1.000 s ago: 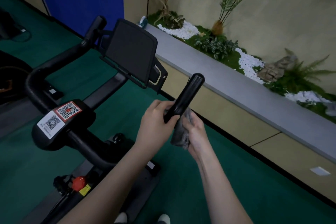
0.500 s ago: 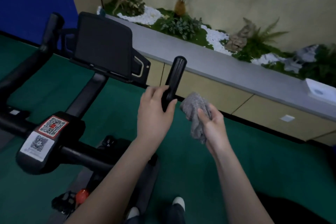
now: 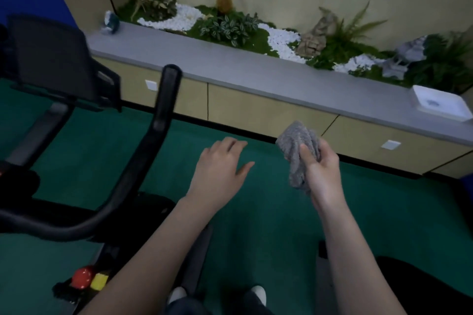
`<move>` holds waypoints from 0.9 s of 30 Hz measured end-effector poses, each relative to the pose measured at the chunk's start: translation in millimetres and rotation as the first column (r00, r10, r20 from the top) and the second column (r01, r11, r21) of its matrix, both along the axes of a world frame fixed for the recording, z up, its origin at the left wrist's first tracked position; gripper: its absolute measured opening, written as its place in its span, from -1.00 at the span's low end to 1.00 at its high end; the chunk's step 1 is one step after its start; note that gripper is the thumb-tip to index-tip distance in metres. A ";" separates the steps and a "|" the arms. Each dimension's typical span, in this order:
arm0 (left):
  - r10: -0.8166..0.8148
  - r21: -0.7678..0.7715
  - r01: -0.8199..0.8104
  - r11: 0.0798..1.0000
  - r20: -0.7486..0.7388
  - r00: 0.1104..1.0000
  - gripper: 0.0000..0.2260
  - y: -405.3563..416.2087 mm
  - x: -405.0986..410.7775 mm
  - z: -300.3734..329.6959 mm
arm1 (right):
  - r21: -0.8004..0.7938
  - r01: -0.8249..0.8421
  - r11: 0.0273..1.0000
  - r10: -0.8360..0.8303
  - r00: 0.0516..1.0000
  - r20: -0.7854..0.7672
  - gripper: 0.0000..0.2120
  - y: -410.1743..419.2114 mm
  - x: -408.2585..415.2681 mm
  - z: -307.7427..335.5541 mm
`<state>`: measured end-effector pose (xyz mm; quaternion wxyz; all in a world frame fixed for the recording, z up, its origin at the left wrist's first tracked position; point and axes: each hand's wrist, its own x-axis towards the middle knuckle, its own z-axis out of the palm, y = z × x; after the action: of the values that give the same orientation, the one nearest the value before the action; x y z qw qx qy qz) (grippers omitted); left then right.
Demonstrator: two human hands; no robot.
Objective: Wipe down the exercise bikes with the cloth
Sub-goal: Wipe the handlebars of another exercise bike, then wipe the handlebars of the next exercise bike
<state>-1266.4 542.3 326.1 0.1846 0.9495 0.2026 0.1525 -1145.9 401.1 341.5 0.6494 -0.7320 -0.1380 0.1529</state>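
Note:
A black exercise bike fills the left side. Its right handlebar grip [image 3: 163, 107] rises upright, and its dark screen [image 3: 53, 59] stands at the far left. My left hand [image 3: 220, 169] hovers to the right of that grip with relaxed fingers, touching nothing. Further right, my right hand [image 3: 322, 174] holds a bunched grey cloth [image 3: 298, 151] in the air, clear of the bike. A red knob [image 3: 82, 276] and a yellow tag sit low on the bike frame.
A long grey ledge [image 3: 256, 71] over beige cabinets runs across the back, topped with plants and white pebbles. A white square dish [image 3: 440, 105] sits on it at the right. Green carpet [image 3: 268, 225] covers the floor. A dark object lies at the bottom right.
My left hand has let go of the handlebar grip and moved right, away from it. The right hand with the cloth has shifted right too, and the view has turned to the right.

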 end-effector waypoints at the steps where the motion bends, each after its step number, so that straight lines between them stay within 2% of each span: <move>1: -0.018 0.012 0.019 1.000 -0.059 0.998 -0.57 -11.6 11.6 -3.7 | -0.025 0.017 1.000 -0.016 0.999 0.028 -0.85 -16.3 11.7 -1.0; 6: -0.056 0.057 0.070 0.996 -0.228 0.972 -0.48 -63.0 62.9 -21.2 | -0.175 0.092 0.980 -0.065 0.986 0.153 -0.83 -94.8 63.1 -9.5; 13: -0.047 0.052 0.069 0.996 -0.349 0.936 -0.44 -99.7 107.4 -31.3 | -0.202 0.145 0.969 -0.107 0.977 0.186 -0.90 -158.7 113.1 -18.3; 20: -0.016 0.046 0.037 0.998 -0.383 0.924 -0.40 -82.2 152.3 -37.3 | -0.216 0.112 0.970 -0.068 0.977 0.200 -0.88 -142.2 162.7 -29.7; 27: 0.054 -0.072 -0.083 0.994 -0.342 0.938 -0.43 -19.0 220.1 -54.1 | -0.252 0.059 0.966 0.002 0.972 0.235 -0.87 -81.9 241.8 -28.6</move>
<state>-1046.2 523.3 272.0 0.1817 0.9453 0.2706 -0.0159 -904.1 319.3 313.0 0.5304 -0.8248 -0.1819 0.0729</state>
